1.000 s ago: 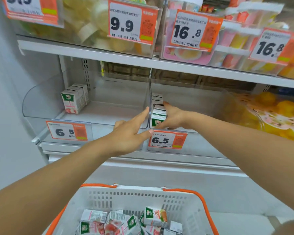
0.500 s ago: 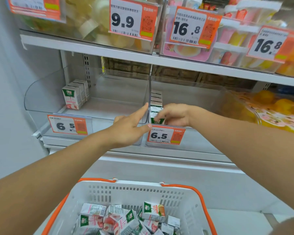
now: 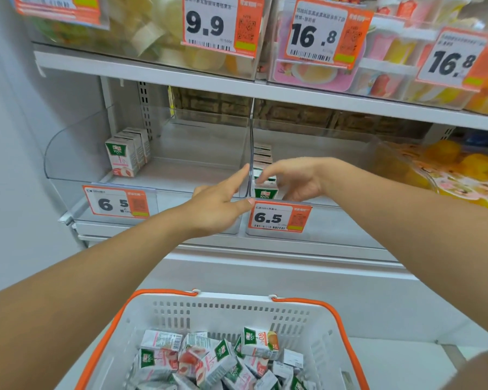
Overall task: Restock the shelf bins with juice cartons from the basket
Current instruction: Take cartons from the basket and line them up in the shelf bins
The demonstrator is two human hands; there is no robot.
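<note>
A: Entry. Landmark: the clear divider (image 3: 250, 153) between the two shelf bins. What changed over the last second?

B: The right hand (image 3: 295, 178) has drawn back toward the front lip of the right bin (image 3: 335, 153). A second ago it was further in, against the row of cartons just right of the divider. Now it sits over the front carton (image 3: 265, 190), fingers curled down onto its top and thumb low at its side. Reads as a pinch, though contact on the far face is hidden.

A: Left hand?

B: The left hand (image 3: 221, 205) has hardly shifted. Index finger straight, tip at the divider's front edge; thumb extended toward the 6.5 price tag (image 3: 279, 218) just below and right of the divider; the other fingers are folded under and hold nothing. My guess is that it steadies the divider.

A: Meaning for the task?

B: Judgement: the green-top row right of the divider now reaches the front, so this carton is being squared up, not newly inserted. The left bin (image 3: 181, 153), left of the divider, holds only a short row of peach cartons (image 3: 126, 154) at its far-left wall. The basket (image 3: 223, 311), below the divider and nearer the camera, holds many loose cartons (image 3: 209, 358). Restocking is early.

A: Next?

B: Probably release, then reach down to the basket.
</note>
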